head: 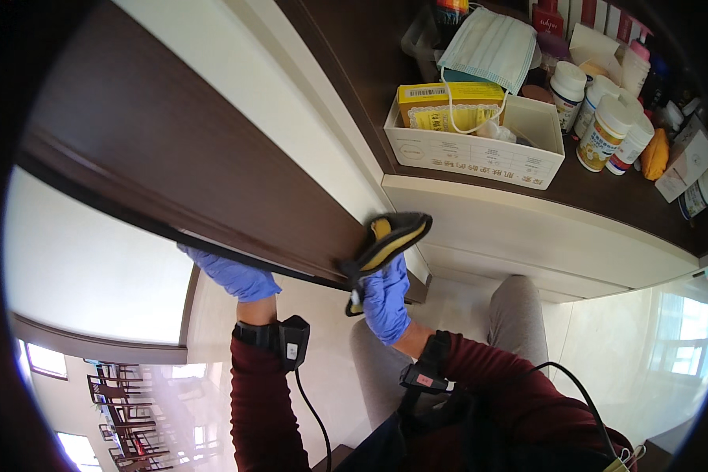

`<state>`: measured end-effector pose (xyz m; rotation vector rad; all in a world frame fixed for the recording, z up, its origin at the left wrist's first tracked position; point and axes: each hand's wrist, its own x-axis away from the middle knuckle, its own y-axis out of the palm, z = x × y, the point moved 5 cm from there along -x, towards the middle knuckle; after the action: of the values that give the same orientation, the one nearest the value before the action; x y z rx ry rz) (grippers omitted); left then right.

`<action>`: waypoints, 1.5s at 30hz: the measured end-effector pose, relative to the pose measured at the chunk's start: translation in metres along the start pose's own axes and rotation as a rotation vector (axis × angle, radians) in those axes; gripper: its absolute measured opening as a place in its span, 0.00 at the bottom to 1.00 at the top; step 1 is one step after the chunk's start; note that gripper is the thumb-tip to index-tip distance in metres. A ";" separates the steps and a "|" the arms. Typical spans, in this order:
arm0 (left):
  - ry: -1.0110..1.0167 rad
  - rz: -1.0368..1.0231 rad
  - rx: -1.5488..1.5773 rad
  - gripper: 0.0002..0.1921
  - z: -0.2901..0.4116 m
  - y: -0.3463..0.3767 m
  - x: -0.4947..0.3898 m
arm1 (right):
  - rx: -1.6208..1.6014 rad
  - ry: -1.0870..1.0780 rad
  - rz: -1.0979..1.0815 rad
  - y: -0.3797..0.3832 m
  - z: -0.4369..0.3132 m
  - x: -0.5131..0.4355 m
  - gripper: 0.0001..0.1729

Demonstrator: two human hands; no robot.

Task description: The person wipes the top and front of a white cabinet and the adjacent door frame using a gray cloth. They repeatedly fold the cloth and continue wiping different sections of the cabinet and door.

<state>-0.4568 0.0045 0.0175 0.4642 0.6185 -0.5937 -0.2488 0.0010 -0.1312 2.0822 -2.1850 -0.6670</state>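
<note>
A dark brown wood panel [200, 159], apparently a door or its frame, slants from the upper left to the centre. My right hand [384, 304], in a blue disposable glove, grips a yellow cloth with black edging [392, 245]. The cloth is folded over the panel's right end and slightly blurred. Further left, my left hand [231, 277], gloved alike, rests against the panel's lower dark edge. Its fingers are mostly hidden, so whether they grip the edge is unclear.
Right of the panel, a dark countertop [613, 197] over pale drawers [507, 236] bears a white box [472, 158], a face mask [492, 47] and several bottles [605, 133]. Black cables [315, 407] trail from my wrist devices. Chairs [121, 395] stand at lower left.
</note>
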 end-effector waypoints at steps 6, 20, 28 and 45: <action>0.519 -0.137 -0.634 0.24 0.016 0.002 -0.001 | 0.394 -0.481 -0.142 0.053 -0.112 -0.046 0.50; -0.357 0.062 0.113 0.22 -0.023 -0.047 0.020 | -0.086 0.226 0.133 -0.027 0.110 0.045 0.38; -0.336 -0.391 -0.330 0.19 -0.011 -0.100 0.046 | -0.064 0.906 0.352 -0.112 0.304 0.058 0.37; 0.330 -0.833 -0.731 0.15 0.008 -0.079 0.042 | -0.206 1.104 0.425 -0.117 0.348 0.063 0.35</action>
<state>-0.4760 -0.0737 -0.0217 -0.4327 1.2973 -1.0175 -0.2583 0.0341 -0.5021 1.2693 -1.6564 0.2622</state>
